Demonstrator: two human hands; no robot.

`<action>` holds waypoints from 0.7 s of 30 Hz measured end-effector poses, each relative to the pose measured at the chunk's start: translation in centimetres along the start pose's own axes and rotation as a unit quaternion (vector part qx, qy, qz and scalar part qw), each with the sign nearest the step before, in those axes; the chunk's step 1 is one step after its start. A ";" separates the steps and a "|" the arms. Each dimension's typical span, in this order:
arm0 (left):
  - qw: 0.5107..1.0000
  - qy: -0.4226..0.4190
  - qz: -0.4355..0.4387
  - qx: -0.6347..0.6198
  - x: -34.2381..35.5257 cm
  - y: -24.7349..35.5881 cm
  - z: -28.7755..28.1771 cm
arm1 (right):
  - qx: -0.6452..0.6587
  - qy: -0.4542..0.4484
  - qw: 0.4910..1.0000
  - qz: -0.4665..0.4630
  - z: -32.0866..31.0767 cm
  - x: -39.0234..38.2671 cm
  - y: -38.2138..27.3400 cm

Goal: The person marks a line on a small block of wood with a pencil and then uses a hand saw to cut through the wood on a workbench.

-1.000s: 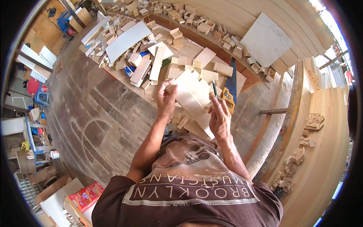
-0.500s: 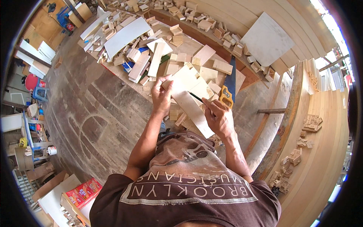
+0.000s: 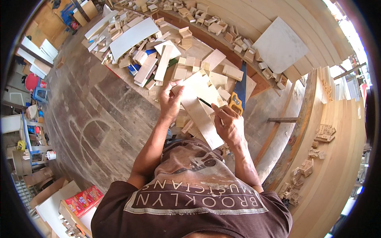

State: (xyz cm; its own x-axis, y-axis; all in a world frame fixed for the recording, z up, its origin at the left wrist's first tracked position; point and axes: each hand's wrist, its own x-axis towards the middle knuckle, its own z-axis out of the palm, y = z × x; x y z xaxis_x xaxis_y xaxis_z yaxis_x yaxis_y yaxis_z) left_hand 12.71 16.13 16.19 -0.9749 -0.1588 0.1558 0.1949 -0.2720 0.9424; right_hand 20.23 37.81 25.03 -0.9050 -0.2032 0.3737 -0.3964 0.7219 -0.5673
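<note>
My left hand (image 3: 171, 101) is closed on the left end of a pale wooden strip (image 3: 201, 122), thumb on top. The strip slants toward my shirt. Against its far side lies a wider pale board (image 3: 204, 88), partly lit by glare; whether the two are joined I cannot tell. Pinched in my right hand (image 3: 229, 123) is a thin dark pencil (image 3: 204, 102), its tip pointing left at the strip's edge by the wider board. Just beyond my right hand is a handsaw with a yellow handle (image 3: 235, 102) and a blue blade (image 3: 241, 81).
Wood offcuts (image 3: 186, 65) crowd the low worktable, with a white panel (image 3: 133, 37) among them. A pale square board (image 3: 281, 44) leans at the far right. Stacked planks (image 3: 341, 146) carrying small wooden pieces stand to my right. A red box (image 3: 84, 200) sits lower left.
The strip's near end has shifted slightly toward me. Both hands keep their holds, and the pencil tip stays by the strip's edge.
</note>
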 end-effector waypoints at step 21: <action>0.995 0.011 -0.088 0.035 0.9 0.9 -0.4 | 0.002 -0.068 0.993 0.097 5.2 -4.3 -1.0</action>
State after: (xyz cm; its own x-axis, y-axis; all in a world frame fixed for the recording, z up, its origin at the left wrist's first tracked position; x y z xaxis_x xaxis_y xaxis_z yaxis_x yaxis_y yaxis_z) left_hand 12.01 15.33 17.04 -0.9905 -0.1363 -0.0199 0.0123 -0.2311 0.9729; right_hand 23.74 34.50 20.21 -0.9766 -0.1481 0.1557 -0.2134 0.7529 -0.6226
